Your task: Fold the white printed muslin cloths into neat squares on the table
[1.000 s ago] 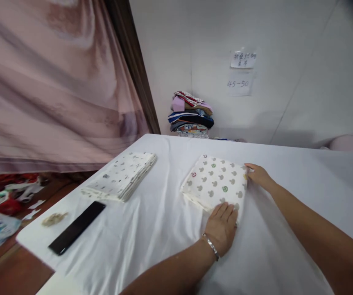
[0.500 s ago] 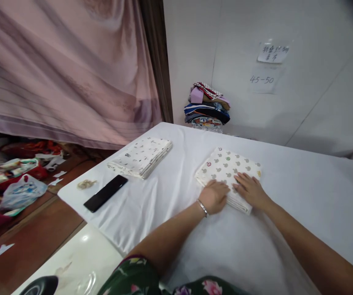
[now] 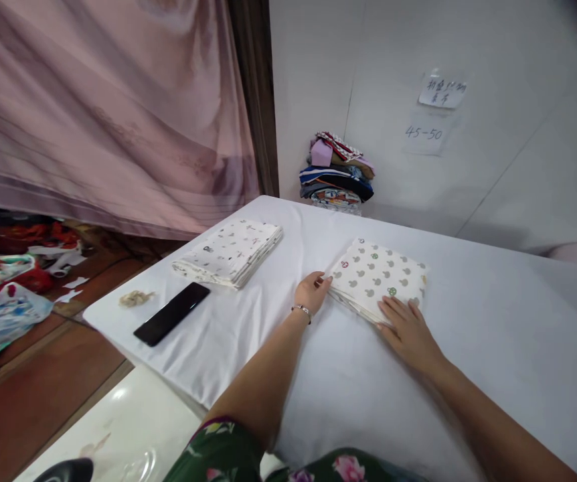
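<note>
A folded white cloth (image 3: 369,268) with grey, green and red prints lies on the white-covered table. At its left corner, my left hand (image 3: 313,292), with a bracelet on the wrist, has its fingers closed on the cloth's edge. My right hand (image 3: 409,328) lies fairly flat on the near right side of the cloth, fingers stretched out over it. Further left rests another folded white cloth (image 3: 228,251) with small dark prints, apart from both hands.
A black phone (image 3: 172,313) and a small beige bundle (image 3: 136,298) lie at the table's left edge. Behind the table stands a pile of folded fabrics (image 3: 337,171) against the wall. A pink curtain (image 3: 118,120) hangs at left, with bags (image 3: 7,314) on the floor.
My left hand has moved left, from the near edge of the printed cloth to its left corner. My right hand has shifted slightly down and stays on the cloth.
</note>
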A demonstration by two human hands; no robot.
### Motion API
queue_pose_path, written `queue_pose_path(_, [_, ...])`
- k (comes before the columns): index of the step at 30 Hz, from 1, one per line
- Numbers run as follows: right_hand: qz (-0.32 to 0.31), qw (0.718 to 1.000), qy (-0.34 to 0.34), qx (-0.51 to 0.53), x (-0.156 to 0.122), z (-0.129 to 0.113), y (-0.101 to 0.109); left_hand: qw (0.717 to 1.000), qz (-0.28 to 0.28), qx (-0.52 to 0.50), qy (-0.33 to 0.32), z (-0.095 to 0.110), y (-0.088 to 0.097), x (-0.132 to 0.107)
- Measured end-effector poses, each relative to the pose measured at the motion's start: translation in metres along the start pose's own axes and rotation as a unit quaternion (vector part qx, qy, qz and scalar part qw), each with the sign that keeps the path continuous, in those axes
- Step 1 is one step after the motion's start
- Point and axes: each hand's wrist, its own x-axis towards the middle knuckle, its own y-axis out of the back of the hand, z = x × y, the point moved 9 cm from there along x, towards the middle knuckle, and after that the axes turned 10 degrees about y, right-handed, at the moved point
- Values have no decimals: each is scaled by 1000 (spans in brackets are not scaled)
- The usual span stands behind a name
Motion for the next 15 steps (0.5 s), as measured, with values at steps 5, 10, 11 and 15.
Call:
queue_pose_path(5, [5,1000,-4,-10,-3,-7,-2,995,-21,35,-86,14,-12,-5])
queue_pose_path(10, [2,1000,-12,-20,-2,-9,-1,997,-28,-56,-40,4,-12,3])
queue_pose_path(11, [6,1000,-15,-18,-2,-9,0,997,-26,-73,-29,1,-11,5])
queue_pose_path(15, [41,999,-22,12,-2,-9,6,995,-21,-93,-22,-1,-11,9])
